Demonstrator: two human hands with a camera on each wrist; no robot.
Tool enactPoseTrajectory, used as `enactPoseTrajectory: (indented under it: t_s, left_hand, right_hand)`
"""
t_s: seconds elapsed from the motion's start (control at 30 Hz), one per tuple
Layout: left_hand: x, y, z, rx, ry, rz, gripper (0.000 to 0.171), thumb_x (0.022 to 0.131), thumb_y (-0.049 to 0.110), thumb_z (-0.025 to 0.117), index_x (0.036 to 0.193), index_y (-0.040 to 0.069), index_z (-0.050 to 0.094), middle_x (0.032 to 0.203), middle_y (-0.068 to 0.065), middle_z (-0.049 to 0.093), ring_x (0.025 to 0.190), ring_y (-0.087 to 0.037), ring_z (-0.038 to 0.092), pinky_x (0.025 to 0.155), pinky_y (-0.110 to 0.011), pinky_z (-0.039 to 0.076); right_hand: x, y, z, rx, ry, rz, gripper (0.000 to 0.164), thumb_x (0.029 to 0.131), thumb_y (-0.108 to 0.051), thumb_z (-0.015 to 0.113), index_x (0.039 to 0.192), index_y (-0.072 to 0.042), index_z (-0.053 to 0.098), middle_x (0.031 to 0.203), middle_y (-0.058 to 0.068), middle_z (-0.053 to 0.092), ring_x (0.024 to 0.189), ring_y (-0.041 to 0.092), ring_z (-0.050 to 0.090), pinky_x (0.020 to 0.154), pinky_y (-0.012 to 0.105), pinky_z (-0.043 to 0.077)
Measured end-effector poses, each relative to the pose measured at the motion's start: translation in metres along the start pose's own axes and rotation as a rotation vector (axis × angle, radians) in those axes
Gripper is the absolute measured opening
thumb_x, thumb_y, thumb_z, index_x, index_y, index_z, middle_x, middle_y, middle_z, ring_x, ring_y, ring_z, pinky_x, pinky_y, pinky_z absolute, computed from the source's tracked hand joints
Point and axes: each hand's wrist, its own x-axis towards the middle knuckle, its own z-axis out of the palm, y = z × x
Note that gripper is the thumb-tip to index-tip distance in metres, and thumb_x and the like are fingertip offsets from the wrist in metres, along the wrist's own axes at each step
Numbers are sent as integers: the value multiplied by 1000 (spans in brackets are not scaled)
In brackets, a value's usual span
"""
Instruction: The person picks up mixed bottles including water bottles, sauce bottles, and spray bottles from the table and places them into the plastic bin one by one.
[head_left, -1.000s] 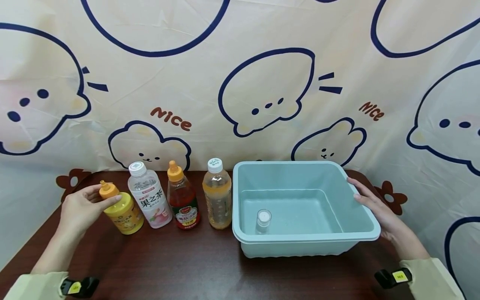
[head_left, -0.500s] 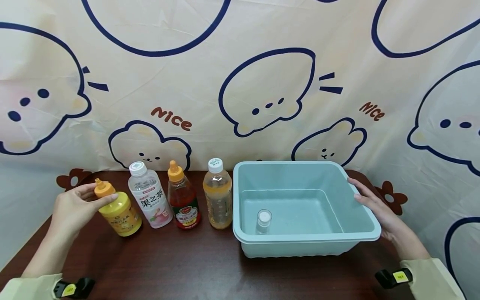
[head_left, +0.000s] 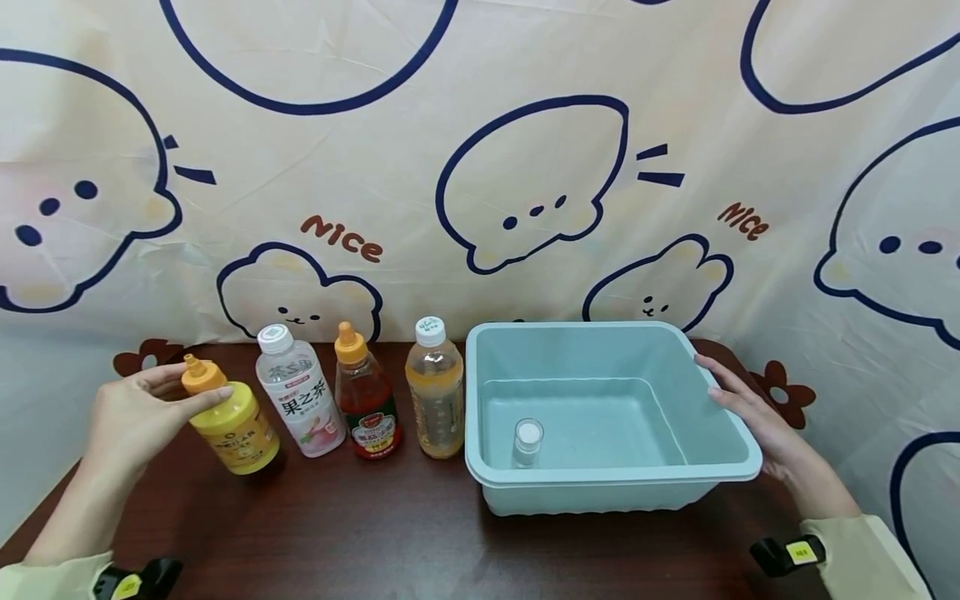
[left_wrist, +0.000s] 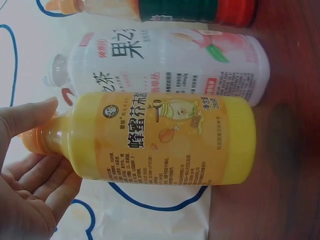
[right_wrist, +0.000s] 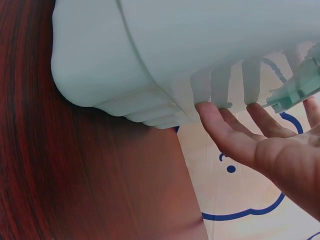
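Note:
My left hand holds a yellow honey mustard squeeze bottle by its neck, just under the orange nozzle cap. In the left wrist view the thumb and fingers lie on opposite sides of the mustard bottle's neck. It tilts to the left, with a dark shadow at its base. Over on the right, my right hand grips the rim of a pale blue plastic basin. The right wrist view shows fingertips against the basin's outer wall.
Beside the mustard stand a white-capped peach tea bottle, a ketchup squeeze bottle and an amber drink bottle. A small clear container with a white top is inside the basin. A patterned cloth hangs behind the dark wooden table.
My left hand has moved left with the mustard bottle, widening the gap to the peach tea bottle. My right hand and the basin have stayed where they were.

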Motion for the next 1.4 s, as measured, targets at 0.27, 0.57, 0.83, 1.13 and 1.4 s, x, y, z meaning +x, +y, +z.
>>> enactPoseTrajectory:
  t_s: [0.27, 0.57, 0.83, 1.13, 1.4]
  left_hand:
    - [-11, 12, -5, 12, 64, 31, 78, 74, 42, 72, 126, -10, 46, 125, -34, 44, 106, -45, 44, 61, -33, 39]
    - [-17, 21, -6, 7, 77, 38, 76, 75, 41, 72, 125, -12, 47, 122, -33, 46, 105, -43, 44, 59, -28, 36]
    - [-22, 24, -7, -2, 91, 34, 76, 73, 40, 74, 123, -11, 49, 119, -31, 49, 94, -35, 48, 55, -20, 36]
    - [-29, 28, -9, -22, 95, 75, 72, 71, 38, 77, 119, -10, 53, 113, -29, 55, 67, 8, 40, 51, -12, 39]
    - [-34, 31, -7, -59, 93, 139, 66, 71, 33, 78, 115, -11, 56, 106, -30, 58, 60, 16, 42, 49, -9, 41]
  right_hand:
    - [0, 0, 0, -21, 20, 13, 51, 100, -20, 33, 144, -37, 14, 126, -11, 41, 96, 21, 62, 72, 54, 48]
    - [1, 0, 0, -18, 22, 12, 51, 100, -20, 33, 144, -36, 13, 126, -10, 39, 96, 21, 61, 72, 54, 48]
    - [1, -1, 1, -15, 33, 22, 51, 99, -21, 33, 144, -37, 13, 125, -12, 42, 96, 22, 62, 72, 54, 48]
    - [1, -1, -1, -14, 18, 17, 50, 100, -21, 32, 144, -36, 14, 125, -11, 39, 96, 19, 61, 71, 52, 50]
    - [1, 0, -1, -27, 14, 14, 50, 100, -21, 32, 144, -35, 14, 125, -11, 38, 96, 18, 60, 71, 53, 50]
